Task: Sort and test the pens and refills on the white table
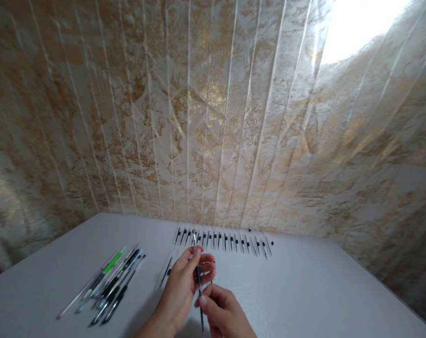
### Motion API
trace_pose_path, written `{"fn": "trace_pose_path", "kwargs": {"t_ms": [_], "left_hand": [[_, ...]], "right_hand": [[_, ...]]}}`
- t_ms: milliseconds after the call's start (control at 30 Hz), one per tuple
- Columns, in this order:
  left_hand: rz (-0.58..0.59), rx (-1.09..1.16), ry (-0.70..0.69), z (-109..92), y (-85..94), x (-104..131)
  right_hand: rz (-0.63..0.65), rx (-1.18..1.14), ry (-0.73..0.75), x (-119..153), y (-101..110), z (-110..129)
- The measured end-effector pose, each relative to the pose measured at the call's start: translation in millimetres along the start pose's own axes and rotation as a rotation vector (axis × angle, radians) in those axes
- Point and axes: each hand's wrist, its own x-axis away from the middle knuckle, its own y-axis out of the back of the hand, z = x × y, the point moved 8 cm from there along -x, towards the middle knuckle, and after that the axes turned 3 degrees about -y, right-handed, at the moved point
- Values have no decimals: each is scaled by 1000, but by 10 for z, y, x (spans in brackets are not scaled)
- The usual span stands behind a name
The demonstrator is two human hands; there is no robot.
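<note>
A slim pen (pixel 198 274) with a clear upper end and a dark grip is held before me, its clear end pointing away. My left hand (pixel 179 284) is closed on its upper part with thumb and fingers. From the pen's near end runs a thin dark rod, like a refill (pixel 201 317), which my right hand (pixel 222 310) pinches between thumb and fingers. Whether the rod is still inside the barrel is hidden. Behind my left hand, partly covered, lie pen parts (pixel 166 272) with a dark piece among them.
To the left lies a loose pile of pens (pixel 110 281), one of them bright green. Along the far side of the white table (pixel 304 291) runs a row of clear and black pen parts (pixel 220 240). A gold-patterned curtain (pixel 213 117) hangs behind the table.
</note>
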Motion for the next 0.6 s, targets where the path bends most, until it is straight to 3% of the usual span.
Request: {"fn": "trace_pose_path", "kwargs": {"t_ms": [67,133,233,300,433,600], "left_hand": [[88,-124,-11,20,-60,8],[125,-355,-103,-86,-37,-44],[75,-817,-343,-377,65,-184],[60,-1051,-434,-440,74,-269],[124,-1252,-398,-91,-98,-339],[112,-1385,-385,377,-380,-392]], "right_hand": [[-23,91,-15,55,55,30],[18,206,-67,181,101,81],[69,529,-89,403,266,253],[-23,783,-92,475,502,399],[-355,1195,-139,418,1003,605],[-578,1312,-177,283,1266,528]]}}
